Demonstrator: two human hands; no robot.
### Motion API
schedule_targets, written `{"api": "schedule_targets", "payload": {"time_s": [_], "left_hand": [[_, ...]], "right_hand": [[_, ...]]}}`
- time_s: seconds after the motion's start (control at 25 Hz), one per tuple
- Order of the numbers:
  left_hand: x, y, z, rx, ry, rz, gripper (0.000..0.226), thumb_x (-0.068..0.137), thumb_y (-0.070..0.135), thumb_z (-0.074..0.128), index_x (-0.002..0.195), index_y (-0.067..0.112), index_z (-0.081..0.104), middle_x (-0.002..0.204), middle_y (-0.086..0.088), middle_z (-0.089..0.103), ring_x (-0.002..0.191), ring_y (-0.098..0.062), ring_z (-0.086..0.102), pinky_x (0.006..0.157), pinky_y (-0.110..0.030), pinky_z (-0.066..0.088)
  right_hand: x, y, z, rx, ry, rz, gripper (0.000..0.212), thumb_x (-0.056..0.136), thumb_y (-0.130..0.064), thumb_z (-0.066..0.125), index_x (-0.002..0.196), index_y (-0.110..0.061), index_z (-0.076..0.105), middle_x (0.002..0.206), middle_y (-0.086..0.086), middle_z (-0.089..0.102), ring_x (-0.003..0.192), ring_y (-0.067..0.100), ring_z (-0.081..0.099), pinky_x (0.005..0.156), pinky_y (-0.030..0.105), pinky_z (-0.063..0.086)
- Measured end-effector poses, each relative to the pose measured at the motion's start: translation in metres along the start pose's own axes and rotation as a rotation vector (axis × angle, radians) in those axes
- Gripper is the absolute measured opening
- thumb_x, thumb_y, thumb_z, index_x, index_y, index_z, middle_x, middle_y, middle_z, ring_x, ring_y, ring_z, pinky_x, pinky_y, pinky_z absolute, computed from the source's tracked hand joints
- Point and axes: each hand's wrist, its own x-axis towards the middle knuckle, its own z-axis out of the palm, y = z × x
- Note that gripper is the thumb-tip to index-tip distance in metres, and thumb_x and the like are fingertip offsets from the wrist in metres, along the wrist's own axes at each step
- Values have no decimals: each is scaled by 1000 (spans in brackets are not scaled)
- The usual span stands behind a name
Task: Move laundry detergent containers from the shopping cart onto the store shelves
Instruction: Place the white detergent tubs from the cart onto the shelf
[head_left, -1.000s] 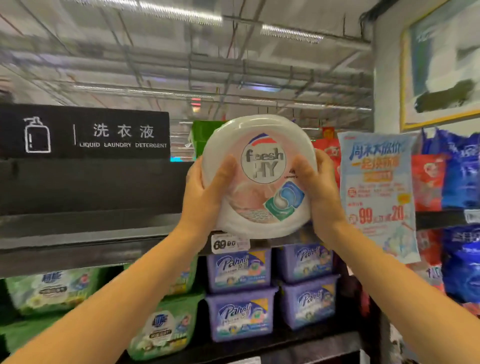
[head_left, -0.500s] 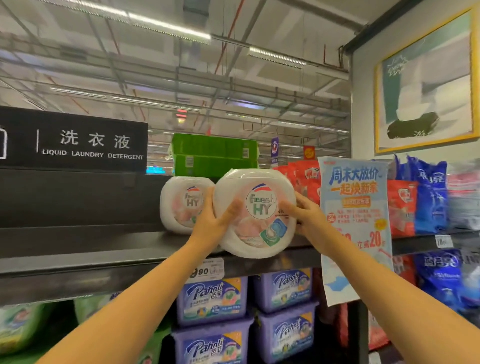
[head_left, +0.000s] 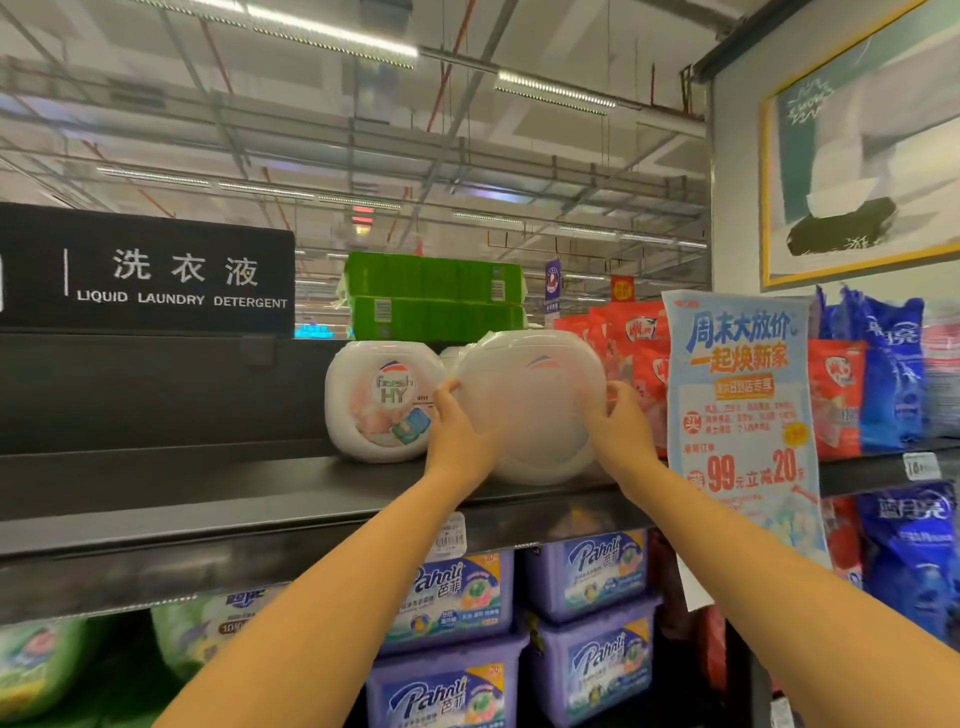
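Note:
A round white detergent pod tub (head_left: 535, 410) stands blurred on the dark top shelf (head_left: 208, 499). My left hand (head_left: 460, 436) grips its left side and my right hand (head_left: 621, 428) grips its right side. Just to its left, touching or nearly so, stands a second white tub (head_left: 379, 400) with a "Fresh HY" label facing me. The shopping cart is out of view.
Green boxes (head_left: 434, 296) are stacked behind the tubs. Red bags (head_left: 631, 353) and blue bags (head_left: 891, 374) fill the shelf to the right, behind a hanging price poster (head_left: 743, 410). Purple Paholi boxes (head_left: 587, 577) sit on the shelf below. A black "Liquid Laundry Detergent" sign (head_left: 150, 275) stands at left.
The tub in my hands went from held up near my face to down and forward onto the top shelf, beside the other tub. My arms stretched out with it.

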Motion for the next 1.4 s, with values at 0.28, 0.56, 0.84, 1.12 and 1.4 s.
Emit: {"api": "schedule_targets", "payload": {"time_s": [0.28, 0.56, 0.84, 1.12, 1.4], "left_hand": [[11, -11, 3, 261, 65, -61, 81, 77, 62, 66, 138, 33, 21, 139, -11, 46, 120, -33, 52, 91, -45, 46], [15, -15, 8, 414, 16, -38, 84, 92, 51, 54, 152, 31, -1, 138, -15, 50, 119, -35, 55, 94, -44, 47], [20, -19, 2, 267, -24, -52, 80, 93, 33, 59, 153, 37, 6, 148, -10, 42, 130, -30, 46, 100, -41, 43], [-2, 0, -11, 116, 181, 19, 33, 92, 18, 54, 125, 19, 59, 120, -4, 65, 106, -21, 59, 87, -31, 46], [-131, -8, -39, -495, -253, -41, 18, 94, 11, 54, 92, 23, 67, 73, 7, 74, 58, -1, 64, 52, -12, 48]], "right_hand": [[18, 13, 16, -167, 21, 58, 38, 98, -37, 50, 124, -8, 49, 125, 20, 45, 98, 26, 51, 83, 31, 44], [17, 26, 34, -108, 98, 147, 34, 100, -35, 46, 124, -11, 44, 112, 11, 59, 89, 22, 50, 72, 32, 38], [13, 31, 35, -118, 126, 136, 28, 101, -33, 44, 122, -13, 45, 114, 11, 61, 85, 19, 49, 57, 26, 34], [-26, 5, 22, -153, 52, -67, 33, 98, -18, 49, 130, -9, 46, 125, 11, 57, 114, 26, 52, 89, 33, 43], [-175, -9, -47, 153, -2, 34, 18, 97, -9, 50, 92, -21, 62, 77, -4, 69, 64, 8, 61, 57, 20, 49]]}}
